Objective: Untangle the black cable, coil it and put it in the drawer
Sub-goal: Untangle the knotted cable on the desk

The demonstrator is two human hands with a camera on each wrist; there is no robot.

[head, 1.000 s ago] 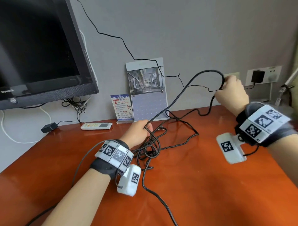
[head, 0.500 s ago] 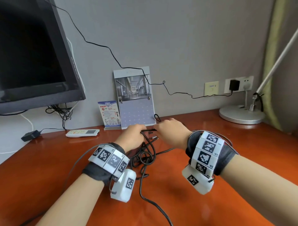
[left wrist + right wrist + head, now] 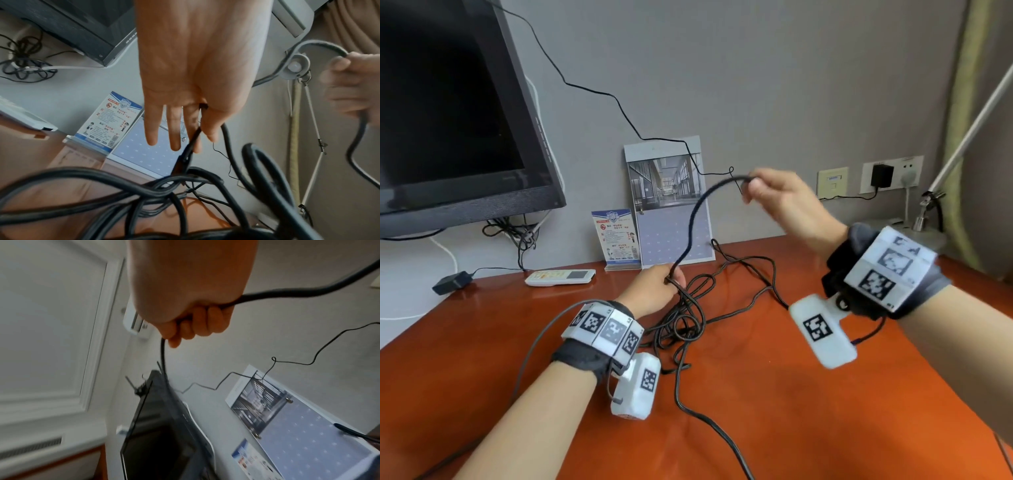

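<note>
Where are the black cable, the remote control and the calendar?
black cable (image 3: 692, 219): head view, raised arc between the hands.
remote control (image 3: 560, 277): head view, middle of its body.
calendar (image 3: 677, 236): head view, lower date grid.

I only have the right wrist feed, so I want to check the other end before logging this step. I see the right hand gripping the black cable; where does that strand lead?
Observer: From the right hand the black cable arcs down to the left hand, which pinches it just above the table.
Operator: Is the rest untangled?
Observer: No. Below the left hand a knot of loops lies on the table, with strands trailing right and toward the near edge.
Operator: Anything close to the knot?
Observer: A white remote control lies to its left, apart from the cable.
</note>
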